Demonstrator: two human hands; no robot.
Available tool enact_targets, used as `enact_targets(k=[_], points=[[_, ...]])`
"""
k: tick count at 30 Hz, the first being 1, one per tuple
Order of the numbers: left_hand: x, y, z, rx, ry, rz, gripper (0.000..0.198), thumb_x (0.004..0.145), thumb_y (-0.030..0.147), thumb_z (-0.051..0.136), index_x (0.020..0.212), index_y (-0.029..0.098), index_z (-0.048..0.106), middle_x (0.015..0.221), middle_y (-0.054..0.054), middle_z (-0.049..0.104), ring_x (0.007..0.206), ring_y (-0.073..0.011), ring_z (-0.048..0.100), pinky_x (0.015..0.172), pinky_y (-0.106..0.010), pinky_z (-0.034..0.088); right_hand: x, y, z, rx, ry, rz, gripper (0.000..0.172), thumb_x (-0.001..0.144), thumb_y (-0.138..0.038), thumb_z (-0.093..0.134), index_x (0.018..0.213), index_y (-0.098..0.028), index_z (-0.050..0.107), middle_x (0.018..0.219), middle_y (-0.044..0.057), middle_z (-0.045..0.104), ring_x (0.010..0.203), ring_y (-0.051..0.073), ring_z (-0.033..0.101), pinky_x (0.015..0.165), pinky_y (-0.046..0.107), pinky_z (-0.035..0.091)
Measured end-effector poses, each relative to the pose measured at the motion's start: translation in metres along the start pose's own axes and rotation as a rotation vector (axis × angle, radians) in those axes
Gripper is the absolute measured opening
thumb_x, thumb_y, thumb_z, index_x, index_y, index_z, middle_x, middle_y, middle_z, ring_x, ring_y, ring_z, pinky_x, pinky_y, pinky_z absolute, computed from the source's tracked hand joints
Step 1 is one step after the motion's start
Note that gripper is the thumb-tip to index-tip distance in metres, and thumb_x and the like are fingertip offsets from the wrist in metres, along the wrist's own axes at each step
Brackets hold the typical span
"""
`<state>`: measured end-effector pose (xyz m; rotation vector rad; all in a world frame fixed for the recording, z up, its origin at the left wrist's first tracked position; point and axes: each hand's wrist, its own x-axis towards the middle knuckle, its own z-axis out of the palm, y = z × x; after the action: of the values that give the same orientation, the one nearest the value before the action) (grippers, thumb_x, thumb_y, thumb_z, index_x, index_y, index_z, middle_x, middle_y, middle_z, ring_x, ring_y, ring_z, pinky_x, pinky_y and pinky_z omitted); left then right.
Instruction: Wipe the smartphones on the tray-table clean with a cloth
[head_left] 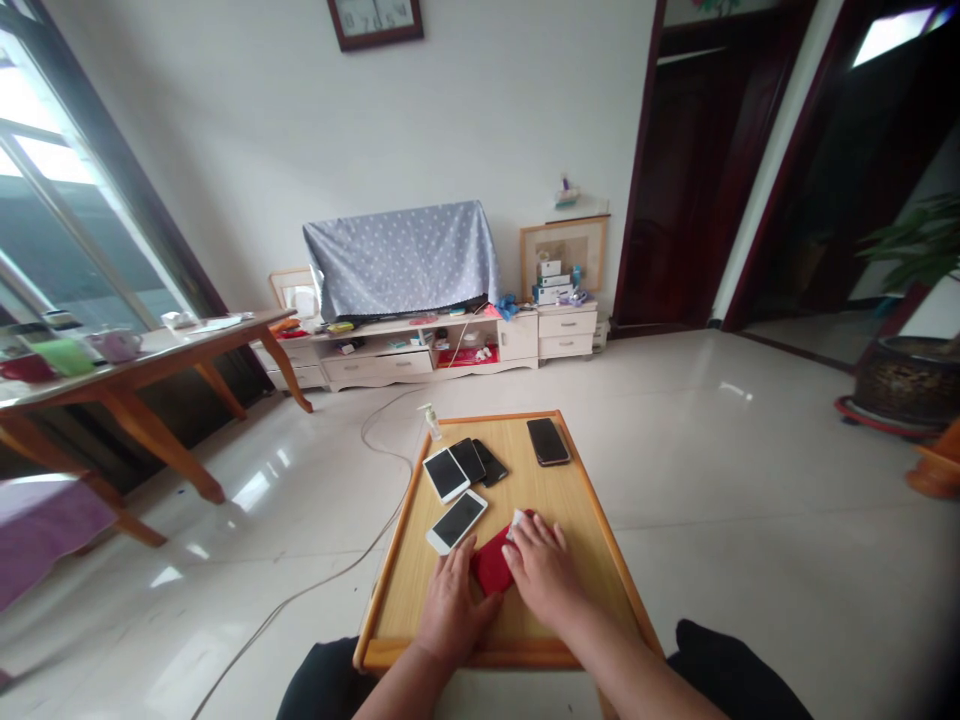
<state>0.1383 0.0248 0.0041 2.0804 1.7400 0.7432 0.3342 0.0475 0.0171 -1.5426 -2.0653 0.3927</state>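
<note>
A flat red phone (492,566), apparently back side up, lies slantwise on the small wooden table (517,460) in front of me. My left hand (456,605) grips its near left end, thumb along the lower edge and fingers at the upper one. Over its far right end, my right hand (544,565) presses down a white tissue (517,522), mostly covered by the fingers. Just beyond my left hand rests a white phone (457,521) with a dark screen. Farther back, another white phone (446,475) and two black phones (491,463) sit close together, overlapping.
A dark phone (548,442) lies alone at the table's far right. By the far left corner stands a pump bottle (430,422). A cable (330,578) runs across the floor on the left. A low white cabinet (382,368) lines the wall.
</note>
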Motion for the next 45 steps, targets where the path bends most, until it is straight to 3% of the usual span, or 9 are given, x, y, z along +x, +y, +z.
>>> enact_targets(k=[3, 6, 12, 19, 25, 29, 32, 38, 45], points=[[-0.003, -0.005, 0.004, -0.047, 0.031, 0.003, 0.075, 0.081, 0.031, 0.061, 0.150, 0.024, 0.034, 0.134, -0.010, 0.061, 0.126, -0.0280, 0.053, 0.109, -0.047, 0.043, -0.017, -0.027, 0.003, 0.054, -0.142, -0.158, 0.048, 0.103, -0.049, 0.035, 0.147, -0.035, 0.046, 0.155, 0.003, 0.042, 0.146, 0.031, 0.033, 0.119, 0.064, 0.012], [-0.004, -0.005, 0.004, -0.064, 0.041, 0.012, 0.076, 0.082, 0.026, 0.058, 0.152, 0.024, 0.029, 0.130, -0.010, 0.063, 0.124, -0.0272, 0.055, 0.108, -0.047, 0.044, -0.017, -0.030, -0.002, 0.078, -0.205, -0.218, 0.046, 0.103, -0.051, 0.035, 0.147, -0.041, 0.044, 0.154, -0.001, 0.044, 0.148, 0.031, 0.029, 0.118, 0.068, 0.005], [-0.002, -0.001, 0.000, -0.023, 0.051, -0.006, 0.092, 0.074, 0.035, 0.069, 0.153, 0.021, 0.026, 0.127, -0.011, 0.065, 0.124, -0.0294, 0.054, 0.109, -0.047, 0.043, 0.018, 0.004, -0.014, -0.047, -0.096, 0.152, 0.052, 0.103, -0.055, 0.026, 0.143, -0.036, 0.052, 0.158, 0.002, 0.038, 0.151, 0.037, 0.014, 0.112, 0.076, -0.002], [-0.003, -0.006, 0.002, 0.027, 0.050, -0.024, 0.069, 0.084, 0.029, 0.054, 0.149, 0.020, 0.033, 0.132, -0.012, 0.063, 0.126, -0.0279, 0.053, 0.109, -0.046, 0.041, -0.003, -0.037, 0.007, 0.044, -0.296, -0.149, 0.053, 0.103, -0.055, 0.021, 0.154, -0.042, 0.029, 0.160, -0.005, 0.033, 0.152, 0.030, 0.015, 0.117, 0.068, -0.004], [-0.004, -0.003, 0.003, 0.124, 0.066, -0.012, 0.081, 0.073, 0.041, 0.067, 0.146, 0.021, 0.037, 0.136, -0.011, 0.061, 0.127, -0.0318, 0.051, 0.105, -0.048, 0.041, 0.022, -0.014, -0.017, -0.216, -0.280, 0.282, 0.067, 0.101, -0.059, 0.003, 0.156, -0.029, 0.027, 0.165, -0.001, 0.015, 0.153, 0.031, -0.004, 0.114, 0.068, -0.014], [-0.005, -0.002, 0.001, 0.143, 0.060, -0.020, 0.067, 0.080, 0.036, 0.060, 0.143, 0.022, 0.042, 0.137, -0.010, 0.060, 0.127, -0.0295, 0.052, 0.105, -0.046, 0.039, -0.004, -0.030, -0.012, -0.152, -0.355, 0.065, 0.065, 0.100, -0.062, 0.005, 0.155, -0.037, 0.028, 0.165, -0.006, 0.009, 0.153, 0.030, -0.002, 0.115, 0.065, -0.014], [-0.006, 0.000, 0.000, 0.145, 0.043, -0.021, 0.063, 0.082, 0.031, 0.056, 0.143, 0.022, 0.042, 0.137, -0.009, 0.061, 0.127, -0.0276, 0.051, 0.106, -0.045, 0.037, -0.022, -0.040, -0.012, -0.077, -0.391, -0.056, 0.061, 0.100, -0.063, 0.007, 0.154, -0.043, 0.027, 0.164, -0.009, 0.016, 0.153, 0.030, 0.001, 0.116, 0.065, -0.013], [-0.006, 0.007, -0.002, 0.166, 0.060, -0.027, 0.072, 0.074, 0.041, 0.067, 0.140, 0.022, 0.045, 0.132, -0.009, 0.064, 0.124, -0.0292, 0.053, 0.104, -0.046, 0.037, -0.005, -0.006, -0.039, -0.239, -0.319, 0.289, 0.072, 0.098, -0.067, 0.005, 0.157, -0.031, 0.022, 0.165, -0.002, 0.013, 0.152, 0.033, -0.006, 0.114, 0.069, -0.012], [-0.006, 0.004, -0.003, 0.128, 0.020, -0.038, 0.072, 0.076, 0.039, 0.066, 0.141, 0.022, 0.042, 0.134, -0.010, 0.062, 0.128, -0.0294, 0.050, 0.105, -0.046, 0.036, -0.040, -0.036, -0.029, -0.052, -0.401, -0.053, 0.062, 0.100, -0.063, 0.012, 0.154, -0.038, 0.030, 0.162, -0.005, 0.024, 0.153, 0.029, 0.010, 0.118, 0.065, -0.008]])
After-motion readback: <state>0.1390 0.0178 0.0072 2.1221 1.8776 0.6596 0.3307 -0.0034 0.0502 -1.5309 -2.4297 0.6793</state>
